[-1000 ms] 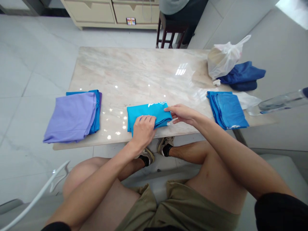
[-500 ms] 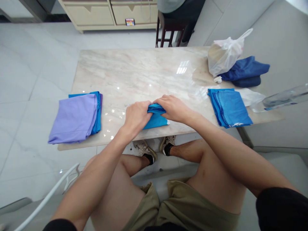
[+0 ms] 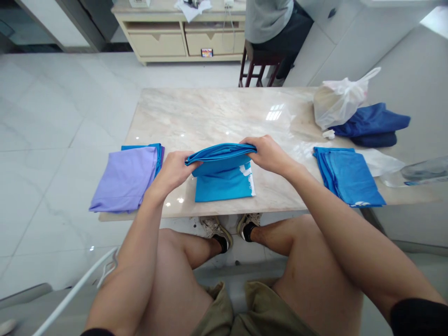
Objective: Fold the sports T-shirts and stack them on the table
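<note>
A bright blue folded cloth (image 3: 224, 186) with a white print at its right side lies on the marble table (image 3: 210, 112), its far part lifted in layers. My left hand (image 3: 175, 171) is closed on the left end of the raised edge, thumb on the near side. At the right end of that edge, my right hand (image 3: 268, 153) pinches the same layers. To the left sits a lilac folded cloth (image 3: 126, 179) on top of blue and purple ones. A stack of folded blue cloth (image 3: 350, 175) rests at the table's right.
Behind the right stack are a tied white plastic bag (image 3: 338, 102), a dark blue cloth bundle (image 3: 376, 123) and a clear bottle (image 3: 420, 172) on its side. Across the floor, a person (image 3: 269, 23) sits on a dark stool (image 3: 261, 58) beside a cream cabinet (image 3: 157, 44).
My hands have spread apart, and the blue cloth between them has opened from a bunched fold to a wide raised edge. The whole view has shifted, showing more of the cabinet and person.
</note>
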`<state>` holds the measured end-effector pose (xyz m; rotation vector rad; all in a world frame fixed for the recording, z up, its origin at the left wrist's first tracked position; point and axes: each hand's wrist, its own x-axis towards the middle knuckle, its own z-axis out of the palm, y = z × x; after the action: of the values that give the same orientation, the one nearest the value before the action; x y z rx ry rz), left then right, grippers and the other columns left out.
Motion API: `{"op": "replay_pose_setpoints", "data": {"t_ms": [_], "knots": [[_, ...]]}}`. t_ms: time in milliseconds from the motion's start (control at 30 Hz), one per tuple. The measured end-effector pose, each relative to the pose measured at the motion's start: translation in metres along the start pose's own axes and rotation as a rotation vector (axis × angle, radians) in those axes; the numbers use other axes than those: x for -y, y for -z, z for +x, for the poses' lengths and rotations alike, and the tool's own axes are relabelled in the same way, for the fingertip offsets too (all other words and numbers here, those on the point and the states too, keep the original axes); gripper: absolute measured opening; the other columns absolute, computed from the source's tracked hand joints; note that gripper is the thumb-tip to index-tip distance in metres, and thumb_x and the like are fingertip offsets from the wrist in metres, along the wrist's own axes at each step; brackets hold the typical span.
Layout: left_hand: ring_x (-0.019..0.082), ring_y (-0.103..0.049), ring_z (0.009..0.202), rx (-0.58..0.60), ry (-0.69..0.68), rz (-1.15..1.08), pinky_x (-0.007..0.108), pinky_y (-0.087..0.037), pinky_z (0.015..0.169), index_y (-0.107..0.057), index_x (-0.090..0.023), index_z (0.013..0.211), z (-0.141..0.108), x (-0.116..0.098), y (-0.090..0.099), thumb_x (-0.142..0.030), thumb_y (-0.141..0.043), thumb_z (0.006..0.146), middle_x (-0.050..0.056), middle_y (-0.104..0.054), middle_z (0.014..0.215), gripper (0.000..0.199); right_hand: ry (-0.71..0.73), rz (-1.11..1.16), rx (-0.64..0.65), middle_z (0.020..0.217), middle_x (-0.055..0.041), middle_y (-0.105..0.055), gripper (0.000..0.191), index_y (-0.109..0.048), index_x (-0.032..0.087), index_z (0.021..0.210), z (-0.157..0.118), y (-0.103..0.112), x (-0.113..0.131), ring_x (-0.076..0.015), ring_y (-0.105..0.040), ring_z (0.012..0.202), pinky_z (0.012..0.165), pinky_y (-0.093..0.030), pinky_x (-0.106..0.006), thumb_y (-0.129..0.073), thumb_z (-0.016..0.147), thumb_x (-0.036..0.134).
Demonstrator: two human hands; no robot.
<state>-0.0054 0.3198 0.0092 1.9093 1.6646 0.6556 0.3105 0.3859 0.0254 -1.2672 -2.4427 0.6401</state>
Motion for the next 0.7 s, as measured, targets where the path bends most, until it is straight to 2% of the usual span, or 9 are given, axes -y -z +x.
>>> {"op": "replay_pose_setpoints", "data": {"t_ms": [200,333,433,500,600,700], "knots": [[0.023,-0.072,0.093,-0.335,-0.083,-0.073,0.032,-0.055,0.088,-0.078,-0.024,0.098,0.014,0.007,-0.005,-0.04,-0.07,0.097,0.001,-0.081,0.095,0.019,-0.028,-0.046,-0.154,0.107,-0.0103,-0.085,0.03,-0.08,0.02,0.125,-0.001,-0.004,-0.007,-0.0333,-0.076,0.097,0.088,-0.052,-0.039,-0.061,0.104,0.032],[0.021,-0.069,0.086,-0.444,-0.01,-0.137,0.031,-0.055,0.081,-0.073,-0.025,0.101,0.046,0.024,-0.021,-0.042,-0.074,0.098,0.0,-0.075,0.089,0.017,-0.043,-0.021,-0.263,0.116,-0.0113,-0.084,0.03,-0.078,0.021,0.124,0.011,-0.013,-0.016,-0.0341,-0.075,0.106,0.095,-0.052,-0.042,-0.058,0.108,0.037],[0.018,-0.066,0.08,-0.463,0.031,-0.151,0.029,-0.052,0.075,-0.071,-0.023,0.103,0.063,0.033,-0.028,-0.042,-0.074,0.099,-0.001,-0.071,0.083,0.02,-0.04,-0.014,-0.279,0.116,-0.0116,-0.083,0.028,-0.077,0.021,0.123,0.026,-0.017,-0.022,-0.0339,-0.074,0.106,0.096,-0.052,-0.043,-0.058,0.108,0.036],[0.018,-0.067,0.082,-0.453,0.03,-0.115,0.028,-0.053,0.078,-0.071,-0.022,0.103,0.063,0.033,-0.026,-0.038,-0.073,0.098,0.0,-0.072,0.085,0.017,-0.015,-0.017,-0.254,0.115,-0.012,-0.083,0.027,-0.077,0.02,0.122,0.032,-0.017,-0.023,-0.0334,-0.073,0.104,0.095,-0.051,-0.043,-0.058,0.108,0.035],[0.02,-0.07,0.092,-0.393,-0.053,-0.013,0.032,-0.056,0.088,-0.071,-0.023,0.101,0.043,0.032,-0.015,-0.033,-0.072,0.096,0.001,-0.078,0.095,0.011,0.075,-0.035,-0.172,0.113,-0.012,-0.082,0.025,-0.077,0.02,0.121,0.026,-0.013,-0.021,-0.0324,-0.073,0.101,0.092,-0.051,-0.042,-0.061,0.106,0.031],[0.024,-0.071,0.098,-0.292,-0.221,0.118,0.038,-0.057,0.093,-0.071,-0.024,0.099,0.007,0.037,-0.007,-0.026,-0.07,0.096,0.004,-0.079,0.1,0.004,0.219,-0.066,-0.086,0.113,-0.0116,-0.081,0.023,-0.077,0.021,0.119,0.003,-0.011,-0.018,-0.0312,-0.071,0.102,0.092,-0.051,-0.041,-0.065,0.1,0.024]]}}
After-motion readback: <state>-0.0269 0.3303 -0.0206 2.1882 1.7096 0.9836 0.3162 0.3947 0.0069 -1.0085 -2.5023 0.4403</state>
